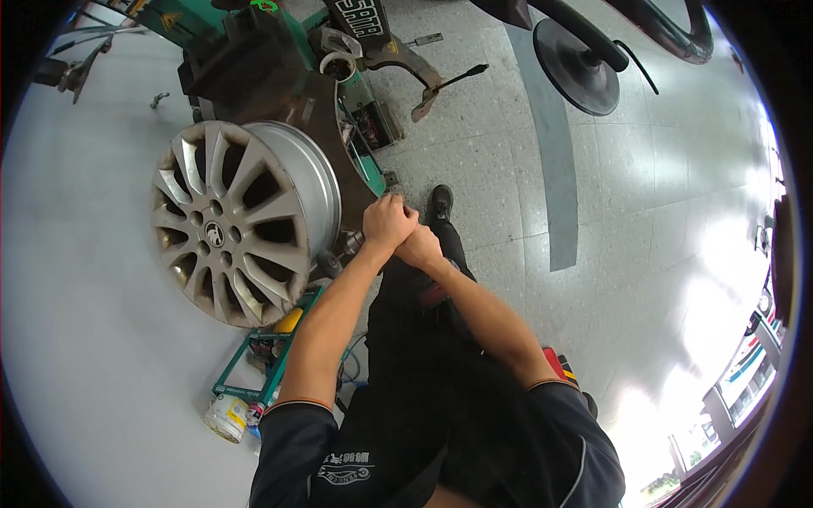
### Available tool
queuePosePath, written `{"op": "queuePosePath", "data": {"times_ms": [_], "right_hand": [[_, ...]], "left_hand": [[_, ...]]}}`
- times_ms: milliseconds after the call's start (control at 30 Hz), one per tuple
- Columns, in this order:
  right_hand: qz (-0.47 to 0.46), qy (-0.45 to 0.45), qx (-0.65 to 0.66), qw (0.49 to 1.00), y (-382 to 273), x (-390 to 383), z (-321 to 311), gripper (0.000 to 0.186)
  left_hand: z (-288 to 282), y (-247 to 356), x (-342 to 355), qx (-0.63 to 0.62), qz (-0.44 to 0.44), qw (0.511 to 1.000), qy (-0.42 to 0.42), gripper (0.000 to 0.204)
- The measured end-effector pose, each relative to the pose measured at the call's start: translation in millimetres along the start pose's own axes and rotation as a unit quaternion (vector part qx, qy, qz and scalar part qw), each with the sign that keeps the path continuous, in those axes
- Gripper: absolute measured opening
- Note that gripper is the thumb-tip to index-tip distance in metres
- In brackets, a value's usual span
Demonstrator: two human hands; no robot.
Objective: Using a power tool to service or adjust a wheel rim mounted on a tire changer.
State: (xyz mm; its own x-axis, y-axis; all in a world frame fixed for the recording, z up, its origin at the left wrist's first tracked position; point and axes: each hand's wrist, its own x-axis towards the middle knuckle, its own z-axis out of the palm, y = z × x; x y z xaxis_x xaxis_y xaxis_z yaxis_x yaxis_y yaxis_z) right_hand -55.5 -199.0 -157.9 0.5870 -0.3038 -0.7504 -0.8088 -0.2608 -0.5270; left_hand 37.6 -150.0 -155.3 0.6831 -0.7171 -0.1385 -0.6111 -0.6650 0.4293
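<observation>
My left hand (389, 223) and my right hand (419, 246) are closed and pressed together in front of my body. The left knuckles lie a little farther out than the right. Whatever the fingers may grip is hidden under them. Just to the left of the hands stands a silver alloy wheel rim (244, 218) with many spokes and no tyre, tilted with its face toward the left. Its barrel (320, 195) meets the dark, curved edge of a machine (329, 114). Below the left wrist a metal fitting (353, 243) shows beside the rim.
A green cart (222, 375) with tools and a white bucket (227, 418) sit at lower left. Farther out are a paste pot (339, 67), a machine arm with a black-tipped lever (464, 77), and a black disc (577, 68) at upper right. My shoe (440, 203) rests on the tiled floor.
</observation>
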Motion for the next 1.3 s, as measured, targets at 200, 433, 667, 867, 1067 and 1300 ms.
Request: {"op": "queuePosePath", "data": {"times_ms": [200,433,667,867,1067,1300], "right_hand": [[-0.03,-0.022,0.001,0.999,-11.4,-1.5,-11.6,0.062],[-0.053,-0.005,-0.012,0.999,-0.7,10.7,-11.2,0.059],[-0.049,-0.017,-0.022,0.998,1.1,17.9,-11.2,0.054],[-0.032,-0.014,-0.037,0.999,7.4,22.2,-13.9,0.047],[-0.02,-0.022,-0.019,0.999,4.5,21.3,-22.0,0.058],[-0.047,0.005,-0.038,0.998,6.4,19.4,-14.7,0.051]], "left_hand": [[-2.6,-4.0,4.5,-0.003,-0.013,1.0,-0.007,0.022],[1.5,-1.6,14.2,-0.009,-0.026,0.999,-0.022,0.02],[3.8,-1.7,20.4,-0.007,-0.031,0.999,-0.031,0.021],[4.7,5.1,27.0,-0.005,-0.023,0.999,-0.042,0.022],[3.4,10.0,31.5,-0.011,-0.014,0.999,-0.04,0.02],[6.5,4.2,25.6,0.004,-0.009,0.999,-0.033,0.02]]}}
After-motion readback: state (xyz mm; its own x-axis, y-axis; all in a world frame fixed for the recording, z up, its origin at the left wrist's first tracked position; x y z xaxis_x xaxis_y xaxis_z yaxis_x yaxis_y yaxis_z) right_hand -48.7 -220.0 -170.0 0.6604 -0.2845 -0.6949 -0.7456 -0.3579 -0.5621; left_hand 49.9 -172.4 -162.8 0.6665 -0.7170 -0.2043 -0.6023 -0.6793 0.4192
